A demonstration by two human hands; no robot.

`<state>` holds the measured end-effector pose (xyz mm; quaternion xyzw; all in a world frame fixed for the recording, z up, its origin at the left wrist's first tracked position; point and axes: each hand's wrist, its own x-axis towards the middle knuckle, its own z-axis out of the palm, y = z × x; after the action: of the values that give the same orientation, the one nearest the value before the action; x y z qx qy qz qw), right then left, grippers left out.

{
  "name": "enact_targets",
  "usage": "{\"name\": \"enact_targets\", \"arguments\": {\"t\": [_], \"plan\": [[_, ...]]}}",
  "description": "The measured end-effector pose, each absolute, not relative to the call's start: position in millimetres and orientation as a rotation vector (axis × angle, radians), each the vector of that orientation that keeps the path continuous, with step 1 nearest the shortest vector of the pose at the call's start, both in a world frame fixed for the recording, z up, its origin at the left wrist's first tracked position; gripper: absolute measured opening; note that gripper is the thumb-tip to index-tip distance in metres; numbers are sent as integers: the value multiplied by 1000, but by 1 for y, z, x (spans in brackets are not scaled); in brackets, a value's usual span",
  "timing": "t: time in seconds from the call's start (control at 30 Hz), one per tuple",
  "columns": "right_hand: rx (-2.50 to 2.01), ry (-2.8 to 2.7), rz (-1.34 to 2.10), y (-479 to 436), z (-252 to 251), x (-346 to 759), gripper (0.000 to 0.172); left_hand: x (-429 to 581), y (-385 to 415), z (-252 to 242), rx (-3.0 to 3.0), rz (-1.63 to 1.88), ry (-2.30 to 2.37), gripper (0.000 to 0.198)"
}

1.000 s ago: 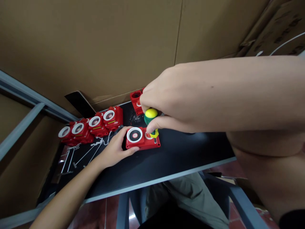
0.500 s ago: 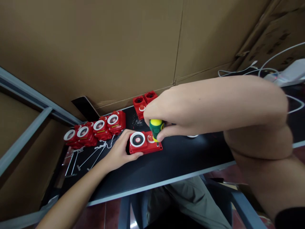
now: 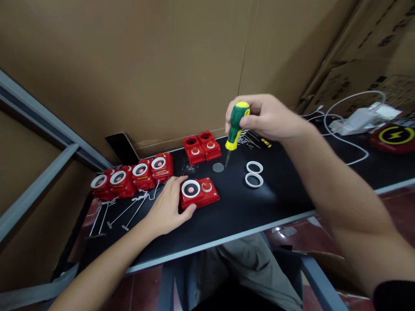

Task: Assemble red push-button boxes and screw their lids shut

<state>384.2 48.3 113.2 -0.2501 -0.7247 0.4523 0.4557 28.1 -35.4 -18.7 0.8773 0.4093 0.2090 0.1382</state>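
Observation:
My left hand [image 3: 171, 205] grips the left end of a red box-shaped device [image 3: 205, 198] lying on the black table. The device carries a white ring around a dark round window, and a red knob on its right part. In my right hand [image 3: 256, 116] is a screwdriver [image 3: 237, 123] with a green and yellow handle, raised above the table with its tip pointing down. That tip is apart from the device, beside a thin grey disc [image 3: 218, 167]. Two white rings [image 3: 253, 179] lie to the right.
Two red housings [image 3: 201, 149] without rings stand at the back. Several ringed red devices [image 3: 141, 172] with white cords line the left, before a leaning phone [image 3: 121, 147]. Small screws and rods [image 3: 248, 140], white cables [image 3: 343, 121] and a red round object [image 3: 394, 137] lie right.
My right hand has lifted the screwdriver off the device's right end and moved up and right. The grey disc and white rings are now uncovered. My left hand stays on the device.

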Motion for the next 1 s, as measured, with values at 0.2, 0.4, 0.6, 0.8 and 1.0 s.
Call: {"name": "enact_targets", "arguments": {"t": [0.2,0.4,0.6,0.8,1.0], "plan": [[-518,-1848,1754,42,40,371,75,26,-29,-14,2369,744,1254,54],[-640,-2449,2307,28,31,362,84,25,-23,-7,2252,823,1279,46],[-936,-2351,1649,40,38,383,88,21,-26,-3,2131,892,1276,35],[-866,-2387,1639,36,35,376,77,24,-21,-8,2532,916,1185,43],[-752,-2314,1683,30,17,353,69,25,-22,-12,2668,746,1020,82]]}}
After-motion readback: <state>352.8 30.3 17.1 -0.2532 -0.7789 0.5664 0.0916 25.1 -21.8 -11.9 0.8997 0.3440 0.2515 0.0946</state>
